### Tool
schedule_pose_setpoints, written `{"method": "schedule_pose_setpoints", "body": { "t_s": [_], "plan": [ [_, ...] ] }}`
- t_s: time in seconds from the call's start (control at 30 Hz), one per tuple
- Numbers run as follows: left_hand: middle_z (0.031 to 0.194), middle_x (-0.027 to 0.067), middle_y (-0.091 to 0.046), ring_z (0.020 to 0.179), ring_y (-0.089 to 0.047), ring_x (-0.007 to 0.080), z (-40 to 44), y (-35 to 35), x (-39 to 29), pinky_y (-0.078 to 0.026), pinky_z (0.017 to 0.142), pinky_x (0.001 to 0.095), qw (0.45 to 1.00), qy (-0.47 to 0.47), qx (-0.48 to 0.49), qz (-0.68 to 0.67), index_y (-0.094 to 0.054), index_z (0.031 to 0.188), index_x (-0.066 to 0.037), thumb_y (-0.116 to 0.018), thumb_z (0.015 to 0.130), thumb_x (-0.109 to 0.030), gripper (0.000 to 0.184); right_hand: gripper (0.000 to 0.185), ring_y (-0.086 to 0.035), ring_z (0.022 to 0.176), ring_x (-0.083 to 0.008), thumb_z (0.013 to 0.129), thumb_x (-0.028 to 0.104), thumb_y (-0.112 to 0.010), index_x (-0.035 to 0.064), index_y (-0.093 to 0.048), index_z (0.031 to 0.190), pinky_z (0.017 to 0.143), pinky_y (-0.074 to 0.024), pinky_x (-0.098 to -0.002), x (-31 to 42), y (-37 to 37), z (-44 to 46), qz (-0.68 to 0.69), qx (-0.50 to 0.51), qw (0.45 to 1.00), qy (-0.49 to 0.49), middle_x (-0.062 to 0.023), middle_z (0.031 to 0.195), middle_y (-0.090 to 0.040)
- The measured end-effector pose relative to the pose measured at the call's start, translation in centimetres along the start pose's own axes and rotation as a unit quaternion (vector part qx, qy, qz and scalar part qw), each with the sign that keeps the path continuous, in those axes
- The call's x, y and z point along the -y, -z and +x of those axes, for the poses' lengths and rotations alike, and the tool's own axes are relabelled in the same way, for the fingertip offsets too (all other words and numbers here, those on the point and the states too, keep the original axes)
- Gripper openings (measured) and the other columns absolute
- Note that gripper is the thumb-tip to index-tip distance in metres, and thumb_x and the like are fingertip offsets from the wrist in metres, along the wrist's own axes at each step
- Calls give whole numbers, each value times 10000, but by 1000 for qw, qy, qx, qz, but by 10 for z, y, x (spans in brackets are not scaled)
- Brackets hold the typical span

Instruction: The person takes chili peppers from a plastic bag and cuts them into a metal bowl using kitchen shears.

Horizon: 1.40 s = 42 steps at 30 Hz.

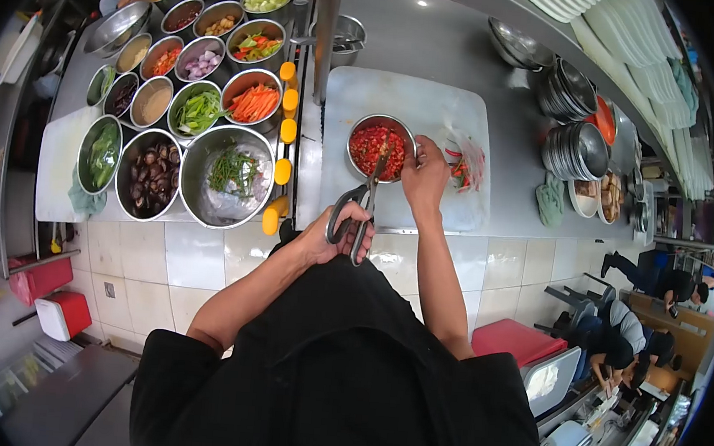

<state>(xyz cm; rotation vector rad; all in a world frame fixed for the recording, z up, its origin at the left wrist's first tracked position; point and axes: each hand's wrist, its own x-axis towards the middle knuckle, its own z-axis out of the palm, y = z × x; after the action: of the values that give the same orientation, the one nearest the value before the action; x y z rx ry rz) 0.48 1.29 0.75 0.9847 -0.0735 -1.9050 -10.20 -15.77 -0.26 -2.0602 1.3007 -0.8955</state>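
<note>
My left hand (pixel 341 237) is closed round the handles of a pair of scissors (pixel 369 192). The blades point away from me, with their tips in a metal bowl (pixel 400 122) of chopped red chilies (pixel 368 146). At the bowl's right rim is my right hand (pixel 425 175), fingers bent and gripping the edge; its fingertips are partly hidden. Beneath the bowl lies a white cutting board (pixel 458 105). A clear plastic bag (pixel 466 152) with some red chilies rests on the board, just right of my right hand.
Several metal bowls of cut vegetables fill the left counter, among them carrot strips (pixel 254 102), mushrooms (pixel 153 175) and herbs (pixel 233 171). A metal post (pixel 326 28) rises behind the board. Stacked bowls (pixel 576 152) and a green cloth (pixel 550 200) sit right. Other people are at far right.
</note>
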Motion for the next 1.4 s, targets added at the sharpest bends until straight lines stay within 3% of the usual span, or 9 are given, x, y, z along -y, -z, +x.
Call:
{"method": "schedule_pose_setpoints", "body": {
  "t_s": [0.1,0.4,0.6,0.7,0.8,1.03,1.13,1.23,1.4],
  "plan": [
    [707,123,-619,570,-606,225,-1,0,1,-530,548,334,1000,-2,5,-10,-613,821,17,-549,809,-330,353,219,-599,675,-305,771,17,-590,8,-658,978,676,-486,-396,-14,8,14,83,-16,996,-11,-159,790,-624],
    [699,111,-601,572,-597,218,-6,2,4,-516,557,329,1000,-17,-1,0,-604,816,1,-568,801,-368,371,241,-557,982,-303,756,84,-618,114,-692,983,843,-482,-395,-114,40,57,-297,82,951,18,-111,1038,-618],
    [697,114,-611,558,-596,218,-7,2,7,-525,539,326,999,-29,-9,-14,-611,815,7,-561,805,-331,342,334,-562,986,-299,745,125,-646,80,-646,1076,860,-469,-394,-116,49,61,-34,2,999,-5,-108,1054,-616],
    [704,113,-610,565,-596,216,-7,0,8,-524,542,325,999,-36,-13,-14,-610,819,8,-562,806,-331,343,292,-588,942,-290,744,119,-648,51,-660,1028,838,-470,-396,-114,48,51,-168,-2,985,37,-123,1008,-629],
    [717,108,-605,585,-595,213,-6,0,8,-520,555,330,999,-33,-10,-9,-602,828,-1,-573,801,-343,344,242,-612,907,-282,746,108,-645,61,-677,981,830,-470,-390,-125,38,48,-266,36,951,151,-138,932,-649],
    [753,93,-597,652,-596,205,-5,3,8,-515,579,345,1000,-31,-5,-4,-578,865,-31,-599,791,-353,330,255,-631,889,-282,779,36,-604,47,-666,1026,801,-490,-317,-77,27,21,-12,258,966,-7,-145,922,-666],
    [754,90,-597,651,-595,203,-6,4,8,-515,581,345,999,-32,-10,-8,-577,868,-36,-602,789,-350,325,214,-621,845,-285,791,43,-604,63,-679,990,798,-487,-329,-79,31,25,83,128,988,-2,-131,953,-655],
    [752,90,-597,644,-594,203,-4,6,10,-514,581,343,999,-31,-5,-13,-577,872,-37,-607,784,-349,326,189,-607,838,-293,788,34,-594,78,-693,942,803,-493,-371,-102,44,45,-46,-1,998,43,-121,953,-639],
    [677,103,-609,561,-598,214,-7,-1,6,-520,539,321,999,-30,-23,-21,-613,808,1,-564,805,-309,314,191,-559,962,-292,730,38,-620,102,-705,889,801,-505,-404,-122,48,60,-236,37,969,59,-90,982,-608]
  ]
}}
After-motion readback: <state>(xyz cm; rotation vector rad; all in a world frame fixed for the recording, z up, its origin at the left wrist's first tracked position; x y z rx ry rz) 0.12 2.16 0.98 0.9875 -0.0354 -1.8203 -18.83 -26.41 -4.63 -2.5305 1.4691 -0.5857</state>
